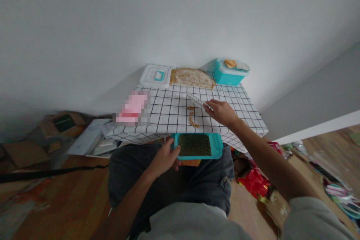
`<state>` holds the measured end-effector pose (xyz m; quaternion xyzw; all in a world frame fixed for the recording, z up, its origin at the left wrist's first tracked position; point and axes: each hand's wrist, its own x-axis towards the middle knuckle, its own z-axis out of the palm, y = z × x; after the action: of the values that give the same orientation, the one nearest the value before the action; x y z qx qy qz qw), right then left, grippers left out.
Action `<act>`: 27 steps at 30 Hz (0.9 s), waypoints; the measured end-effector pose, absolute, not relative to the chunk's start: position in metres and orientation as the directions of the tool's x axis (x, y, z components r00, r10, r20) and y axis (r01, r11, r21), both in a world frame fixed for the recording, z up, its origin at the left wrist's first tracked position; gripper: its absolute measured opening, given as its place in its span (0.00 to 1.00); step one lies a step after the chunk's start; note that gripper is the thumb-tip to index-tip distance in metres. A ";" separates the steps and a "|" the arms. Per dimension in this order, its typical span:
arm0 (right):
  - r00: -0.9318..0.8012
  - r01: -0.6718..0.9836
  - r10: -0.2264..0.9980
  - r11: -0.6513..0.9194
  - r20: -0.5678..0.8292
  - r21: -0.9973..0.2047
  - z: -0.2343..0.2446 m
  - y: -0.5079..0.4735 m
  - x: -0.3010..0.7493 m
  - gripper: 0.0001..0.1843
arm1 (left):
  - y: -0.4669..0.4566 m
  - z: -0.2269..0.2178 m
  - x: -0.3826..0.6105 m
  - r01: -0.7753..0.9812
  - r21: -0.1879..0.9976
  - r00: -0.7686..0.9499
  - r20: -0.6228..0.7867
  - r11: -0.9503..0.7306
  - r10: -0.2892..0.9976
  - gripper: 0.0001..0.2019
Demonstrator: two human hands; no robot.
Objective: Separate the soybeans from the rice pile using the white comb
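Observation:
My left hand (pixel 168 154) is closed on the left end of a turquoise tub (pixel 217 146) at the table's front edge, above my lap. Small green beans (pixel 194 144) cover much of the tub's inside. In my right hand (pixel 219 111) is a thin, white, flat piece with slanted marks (pixel 195 99), tilted over the tablecloth; its exact kind is unclear. Several yellowish beans (pixel 192 118) lie scattered on the cloth just below it, between my right hand and the tub. At the back of the table spreads a pale patch edged with yellowish beans (pixel 192 77).
The checked tablecloth (pixel 165 110) covers a small table against the wall. A clear lid with a turquoise handle (pixel 149 76) lies back left, a lidded turquoise box (pixel 228 78) stands back right. A pink item, blurred out (pixel 133 108), is at left. Red plastic (pixel 255 183) and cardboard clutter the floor.

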<state>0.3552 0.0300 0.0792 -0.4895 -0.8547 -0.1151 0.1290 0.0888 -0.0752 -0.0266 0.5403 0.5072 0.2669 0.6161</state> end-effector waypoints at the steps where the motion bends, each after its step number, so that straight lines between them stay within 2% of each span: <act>1: -0.506 0.856 0.801 0.511 0.320 0.076 0.077 0.032 0.352 0.21 | -0.075 -0.027 0.089 0.218 0.937 0.343 -0.336 0.273 0.877 0.16; 8: -0.563 0.823 0.781 0.560 0.269 0.095 0.066 0.013 0.339 0.21 | -0.075 -0.031 0.087 0.215 0.934 0.347 -0.345 0.284 0.872 0.17; 14: -0.652 0.758 0.735 0.630 0.186 0.168 0.065 -0.001 0.339 0.22 | -0.076 -0.030 0.083 0.224 0.935 0.341 -0.341 0.276 0.876 0.17; 27: -0.699 0.712 0.672 0.684 0.246 0.156 0.058 -0.010 0.344 0.18 | -0.079 -0.029 0.073 0.228 0.935 0.328 -0.335 0.270 0.883 0.18</act>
<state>0.3436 -0.0101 0.0580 -0.3786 -0.9138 -0.1202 0.0847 0.0732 -0.0795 -0.0287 0.5409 0.5136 0.2687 0.6094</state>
